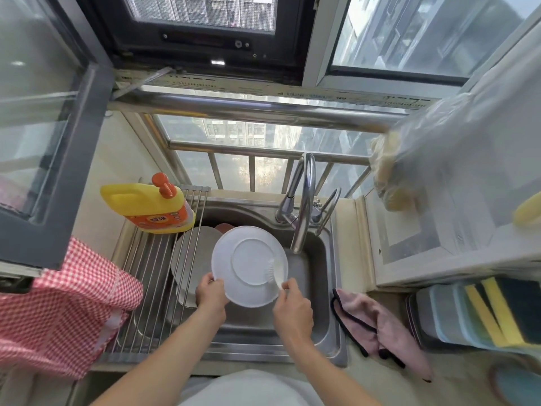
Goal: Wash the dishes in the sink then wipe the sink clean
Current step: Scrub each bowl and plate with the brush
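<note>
A white plate (248, 259) is held over the steel sink (325, 303), its underside with the foot ring facing me. My left hand (211, 294) grips its lower left rim. My right hand (292, 309) holds the handle of a white dish brush (275, 272), whose bristles press on the plate's right side. Another pale plate (187, 259) and a brown dish (224, 228) lie in the sink under the wire rack, partly hidden.
A roll-up wire rack (146, 288) covers the sink's left half, with a yellow detergent bottle (152, 206) on it. The tap (304, 206) arches over the basin. A pink cloth (377, 323) lies right of the sink, sponges (497, 312) beyond, a red checked cloth (58, 312) at the left.
</note>
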Available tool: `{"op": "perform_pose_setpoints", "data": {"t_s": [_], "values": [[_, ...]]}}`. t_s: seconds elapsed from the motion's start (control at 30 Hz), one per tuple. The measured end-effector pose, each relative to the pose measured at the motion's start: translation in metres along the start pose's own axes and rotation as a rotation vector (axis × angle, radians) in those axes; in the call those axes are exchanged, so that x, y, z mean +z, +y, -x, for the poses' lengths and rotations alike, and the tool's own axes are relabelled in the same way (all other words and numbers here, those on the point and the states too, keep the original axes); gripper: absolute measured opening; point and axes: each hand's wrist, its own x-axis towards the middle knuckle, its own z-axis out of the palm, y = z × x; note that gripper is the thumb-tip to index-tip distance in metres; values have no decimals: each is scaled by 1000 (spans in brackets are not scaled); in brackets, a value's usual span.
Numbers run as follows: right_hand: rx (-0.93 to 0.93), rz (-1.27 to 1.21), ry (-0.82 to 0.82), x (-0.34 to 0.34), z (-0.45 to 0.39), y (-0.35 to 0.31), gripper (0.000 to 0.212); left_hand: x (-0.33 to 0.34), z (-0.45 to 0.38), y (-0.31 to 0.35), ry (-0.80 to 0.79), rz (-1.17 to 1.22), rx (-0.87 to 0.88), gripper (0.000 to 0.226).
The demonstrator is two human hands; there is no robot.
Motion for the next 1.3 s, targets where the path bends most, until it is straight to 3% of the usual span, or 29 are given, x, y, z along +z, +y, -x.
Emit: {"op": "perform_pose_setpoints", "data": {"t_s": [0.2, 0.4, 0.63, 0.83, 1.03, 1.2, 1.3], "values": [[60, -36, -11, -3, -29, 7, 10, -8, 6, 3, -39, -82, 3, 26], [-81, -72, -44, -16, -76, -4, 9, -19, 6, -2, -105, -188, 43, 25], [-101, 86, -104, -6, -37, 49, 6, -23, -8, 19, -72, -18, -28, 26], [-124, 13, -46, -14, -59, 32, 8, -19, 4, 18, -165, -184, 14, 21], [-285, 21, -96, -14, -77, 9, 8, -13, 13, -2, -184, -260, 52, 23], [-378, -50, -157, 2, -56, 5, 7, -11, 11, 1, -230, -474, 166, 20], [-494, -24, -189, 9, -41, 2, 8, -7, 9, 1, -246, -416, 146, 18]]}}
